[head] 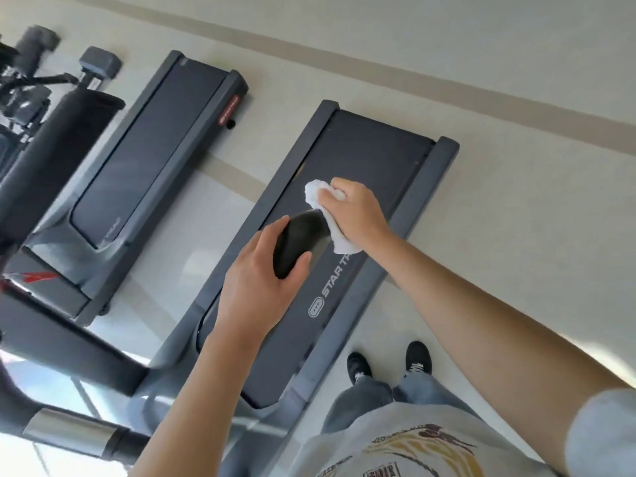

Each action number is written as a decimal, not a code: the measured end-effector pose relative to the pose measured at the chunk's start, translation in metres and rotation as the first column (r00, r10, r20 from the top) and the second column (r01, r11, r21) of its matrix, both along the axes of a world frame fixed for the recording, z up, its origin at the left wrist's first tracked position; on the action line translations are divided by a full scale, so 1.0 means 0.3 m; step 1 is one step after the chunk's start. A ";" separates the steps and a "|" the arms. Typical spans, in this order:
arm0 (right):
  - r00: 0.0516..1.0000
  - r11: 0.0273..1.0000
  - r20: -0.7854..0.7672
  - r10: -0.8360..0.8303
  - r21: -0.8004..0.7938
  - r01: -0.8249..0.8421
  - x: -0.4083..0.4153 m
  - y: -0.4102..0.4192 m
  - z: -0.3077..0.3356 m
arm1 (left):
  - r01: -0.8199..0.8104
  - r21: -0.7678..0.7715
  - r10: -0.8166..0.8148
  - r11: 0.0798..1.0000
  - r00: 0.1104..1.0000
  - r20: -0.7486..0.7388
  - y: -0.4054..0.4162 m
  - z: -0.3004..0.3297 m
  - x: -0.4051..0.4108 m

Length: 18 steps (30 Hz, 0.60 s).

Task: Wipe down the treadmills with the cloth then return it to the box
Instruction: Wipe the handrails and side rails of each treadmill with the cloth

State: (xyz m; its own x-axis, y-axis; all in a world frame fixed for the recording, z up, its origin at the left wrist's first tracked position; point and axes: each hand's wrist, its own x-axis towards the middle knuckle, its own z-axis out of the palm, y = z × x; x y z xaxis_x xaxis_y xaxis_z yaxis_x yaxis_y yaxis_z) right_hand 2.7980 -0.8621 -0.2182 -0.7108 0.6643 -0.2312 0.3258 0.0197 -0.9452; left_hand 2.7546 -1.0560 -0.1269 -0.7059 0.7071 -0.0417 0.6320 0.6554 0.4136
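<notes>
A white cloth (318,194) is bunched in my right hand (354,210), pressed against the far end of a black treadmill handrail (297,242). My left hand (261,273) wraps around the near part of that same handrail. Below both hands lies the near treadmill (330,287), its dark belt printed with white lettering and framed by grey side rails. A second treadmill (148,146) lies parallel to it on the left. No box is in view.
I stand on pale floor at the near treadmill's right side, black shoes (389,364) beside its rail. Dark console arms and a metal bar (72,432) cross the lower left. Dumbbells (99,63) and a black rack sit at the upper left.
</notes>
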 end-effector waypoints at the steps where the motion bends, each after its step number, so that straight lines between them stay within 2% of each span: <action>1: 1.000 0.999 -0.002 -0.030 0.034 0.030 0.019 -0.017 0.013 | -0.006 0.006 0.006 1.000 1.000 0.006 0.000 0.000 -0.002; 4: 0.998 0.996 -0.024 -0.058 0.067 0.059 0.083 -0.055 0.075 | -0.032 0.068 0.028 0.997 0.997 0.065 0.014 -0.003 -0.013; 8: 0.998 0.989 0.053 -0.040 -0.137 0.047 0.162 -0.073 0.190 | -0.024 0.144 0.006 0.989 0.992 0.126 0.082 -0.005 -0.042; 9: 0.998 0.991 0.065 -0.016 -0.134 0.025 0.182 -0.065 0.216 | 0.003 0.152 -0.021 0.988 0.993 0.115 0.106 -0.009 -0.051; 12: 0.995 0.999 0.101 -0.020 0.040 0.016 0.242 0.010 0.235 | 0.097 0.194 -0.111 0.976 0.992 0.062 0.197 -0.014 -0.078; 18: 0.970 0.935 0.080 -0.231 0.295 0.198 0.325 0.236 0.324 | 0.230 0.280 -0.249 0.932 0.968 0.034 0.401 0.056 -0.133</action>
